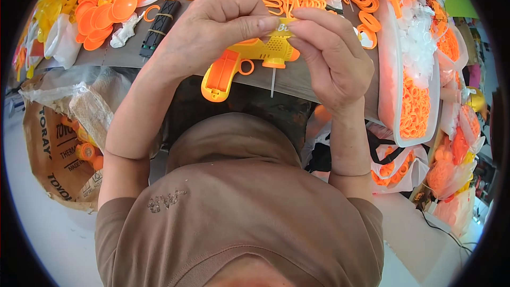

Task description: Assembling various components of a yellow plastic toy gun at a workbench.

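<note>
Both hands meet over a yellow and orange toy gun (pixel 265 52) at the table's near edge. My left hand (pixel 226 29) pinches the left end of a small yellow label (pixel 284 26) between thumb and finger. Its right end is pinched by my right hand (pixel 334 53). Whether the label touches the toy, I cannot tell. The toy's orange-lined handle (pixel 219 77) points toward me, with a small orange ring at the trigger. From its orange nozzle end a thin clear tube (pixel 273 82) hangs down. My left hand hides part of the toy's upper side.
Orange round scoops (pixel 124 6) and yellow parts pile up at the far left, near a dark strapped bundle (pixel 159 27). On the right stands a white bin (pixel 390 69) with orange rings and clear pieces. A brown paper sack (pixel 40 143) is at lower left.
</note>
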Available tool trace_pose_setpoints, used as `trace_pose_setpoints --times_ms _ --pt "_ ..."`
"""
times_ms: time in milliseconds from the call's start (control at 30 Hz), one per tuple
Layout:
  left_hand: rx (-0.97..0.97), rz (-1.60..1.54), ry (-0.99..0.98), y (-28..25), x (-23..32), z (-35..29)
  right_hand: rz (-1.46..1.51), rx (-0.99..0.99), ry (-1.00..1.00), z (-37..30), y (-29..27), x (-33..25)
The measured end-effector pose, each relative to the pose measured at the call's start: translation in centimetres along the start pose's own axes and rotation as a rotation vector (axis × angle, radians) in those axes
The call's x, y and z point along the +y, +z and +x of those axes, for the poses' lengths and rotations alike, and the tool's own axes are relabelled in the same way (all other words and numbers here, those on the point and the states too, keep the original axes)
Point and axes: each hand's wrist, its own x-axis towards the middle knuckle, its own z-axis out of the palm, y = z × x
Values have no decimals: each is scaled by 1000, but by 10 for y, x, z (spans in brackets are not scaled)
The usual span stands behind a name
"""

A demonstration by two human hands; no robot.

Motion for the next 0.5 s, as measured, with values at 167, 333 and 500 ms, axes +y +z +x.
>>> trace_pose_setpoints --times_ms 167,333,500 --pt "209 294 149 -8 -7 -12 -22 -46 51 -6 -2 9" --pt "139 872 448 -37 -26 -44 -106 -150 234 -24 6 26" --pt "57 923 476 -34 -54 -59 -19 -194 239 -21 23 20"
